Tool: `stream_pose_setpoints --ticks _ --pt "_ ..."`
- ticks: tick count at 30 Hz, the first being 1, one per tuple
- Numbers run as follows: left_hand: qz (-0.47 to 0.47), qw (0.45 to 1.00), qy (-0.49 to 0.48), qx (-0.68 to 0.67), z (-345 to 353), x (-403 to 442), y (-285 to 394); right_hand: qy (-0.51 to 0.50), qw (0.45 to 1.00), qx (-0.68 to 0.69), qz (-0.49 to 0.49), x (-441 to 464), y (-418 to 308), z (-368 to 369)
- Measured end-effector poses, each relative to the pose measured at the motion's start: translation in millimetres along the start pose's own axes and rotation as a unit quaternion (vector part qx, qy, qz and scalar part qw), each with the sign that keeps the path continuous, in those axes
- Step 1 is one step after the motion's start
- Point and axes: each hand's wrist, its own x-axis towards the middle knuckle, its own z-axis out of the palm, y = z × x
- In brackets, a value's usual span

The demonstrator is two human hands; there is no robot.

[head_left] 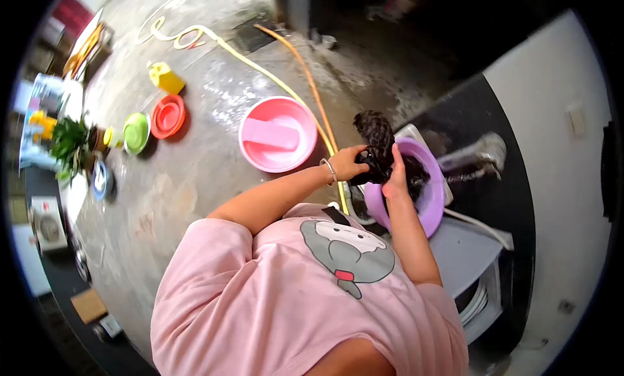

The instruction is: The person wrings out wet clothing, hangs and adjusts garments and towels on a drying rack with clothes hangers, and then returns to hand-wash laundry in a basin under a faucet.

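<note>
Both hands are together over the near side of a purple basin point(437, 210), closed on a bunched dark wet cloth point(376, 130). My left hand point(346, 163), with a bracelet at the wrist, grips the cloth from the left. My right hand point(396, 176) wraps its right side, above the basin's rim. Part of the cloth sticks up beyond my fingers. More dark material point(416, 174) lies inside the basin. What kind of garment the cloth is, I cannot tell.
A pink basin point(250, 156) with a pink washboard point(270, 134) stands on the wet floor. Yellow point(253, 65) and orange point(305, 67) hoses run past it. Left are red point(169, 116) and green point(136, 133) basins and a yellow jug point(166, 78). A dark counter point(500, 200) is right.
</note>
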Motion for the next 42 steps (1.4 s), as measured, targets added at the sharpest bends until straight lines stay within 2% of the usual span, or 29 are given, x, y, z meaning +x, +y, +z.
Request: stream_pose_setpoints --ticks 1,3,4,5,7,9,12,13,14,15,17,19,21,23,26,27,28,29,30,32,33,35,37,38,39,41,42 --pt "-0.011 0.996 0.077 0.041 -13 -12 -18 0.003 0.998 -0.059 -0.034 -6 11 32" --pt "-0.032 0.99 0.136 -0.026 -56 -33 -34 -0.054 0.986 -0.153 -0.03 -22 33 98" --pt "-0.02 0.989 0.111 -0.098 -87 -54 -30 -0.089 0.975 -0.206 0.007 -23 49 119" --pt "0.002 0.98 0.165 -0.115 -103 -60 -59 -0.111 0.964 -0.243 -0.006 -21 66 145" --pt "-0.009 0.972 0.197 -0.128 -161 -104 -57 -0.195 0.915 -0.351 -0.026 -6 108 186" --pt "-0.014 0.971 0.209 -0.116 -211 -135 -84 -0.183 0.891 -0.415 -0.026 6 143 235" --pt "0.044 0.945 0.299 -0.125 -271 -185 -114 -0.235 0.804 -0.538 -0.098 37 188 284" --pt "0.055 0.937 0.331 -0.102 -293 -207 -106 -0.254 0.83 -0.48 -0.128 54 206 291" --pt "-0.026 0.944 0.28 -0.171 -316 -226 -99 -0.246 0.83 -0.477 -0.152 65 217 302" --pt "-0.027 0.933 0.295 -0.205 -331 -234 -121 -0.234 0.83 -0.474 -0.176 74 226 314" --pt "-0.032 0.905 0.287 -0.312 -365 -259 -122 -0.222 0.89 -0.372 -0.14 68 239 351" --pt "-0.031 0.871 0.338 -0.356 -393 -281 -122 -0.199 0.935 -0.275 -0.097 78 241 378" --pt "-0.021 0.846 0.382 -0.372 -417 -296 -148 -0.169 0.948 -0.25 -0.098 81 230 414" --pt "0.025 0.858 0.363 -0.362 -446 -307 -178 -0.186 0.965 -0.158 -0.091 116 220 432" --pt "-0.018 0.82 0.409 -0.4 -474 -319 -152 -0.241 0.969 -0.035 -0.037 140 203 470" --pt "-0.029 0.848 0.416 -0.327 -485 -321 -162 -0.27 0.963 0.011 -0.023 153 197 477" --pt "-0.041 0.872 0.418 -0.251 -498 -322 -174 -0.342 0.938 0.056 0.009 161 193 485" --pt "-0.051 0.891 0.418 -0.172 -513 -320 -184 -0.356 0.932 0.061 0.007 170 192 497" --pt "-0.023 0.872 0.408 -0.268 -525 -313 -190 -0.37 0.927 0.067 0.005 179 192 510" --pt "0.012 0.886 0.406 -0.223 -555 -296 -210 -0.402 0.911 0.09 0.005 201 191 531" --pt "0.029 0.892 0.403 -0.201 -573 -288 -218 -0.38 0.921 0.083 -0.014 210 193 542" --pt "0.007 0.9 0.434 -0.048 -620 -270 -229 -0.336 0.938 0.067 -0.054 230 194 572" --pt "-0.023 0.889 0.446 0.099 -652 -257 -227 -0.346 0.935 0.064 -0.032 252 187 589" --pt "0.025 0.851 0.48 0.213 -673 -250 -224 -0.363 0.929 0.063 -0.011 264 180 600" --pt "0.027 0.817 0.494 0.297 -697 -245 -221 -0.385 0.921 0.063 0.008 277 176 613" --pt "-0.002 0.87 0.493 0.019 -748 -238 -239 -0.329 0.944 0.011 -0.016 300 174 645" --pt "-0.026 0.878 0.473 -0.063 -776 -237 -239 -0.295 0.955 -0.015 -0.034 310 176 660"
